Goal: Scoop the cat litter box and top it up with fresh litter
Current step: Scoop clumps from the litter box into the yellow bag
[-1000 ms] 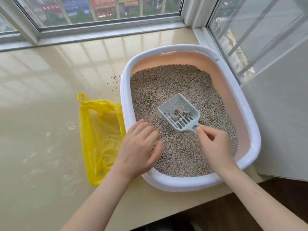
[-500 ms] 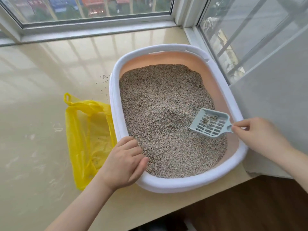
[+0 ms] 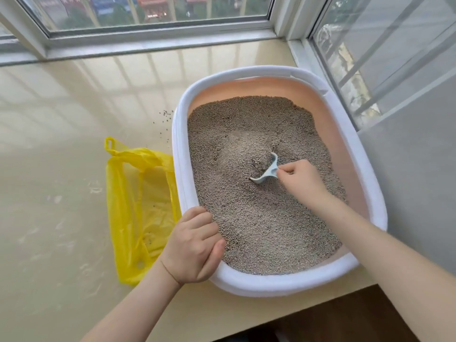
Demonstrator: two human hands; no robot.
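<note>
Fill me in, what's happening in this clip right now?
A person is scooping a white-rimmed, peach-lined litter box on a glossy beige sill. The right hand grips the handle of a pale blue plastic scoop, whose blade is dug into the grey litter. The left hand holds the box's near rim. A yellow plastic bag lies beside the box, with a few stray granules on the sill.

The scoop (image 3: 265, 171) has its front buried in the litter (image 3: 259, 218); its handle is hidden inside the right hand (image 3: 299, 180).
</note>
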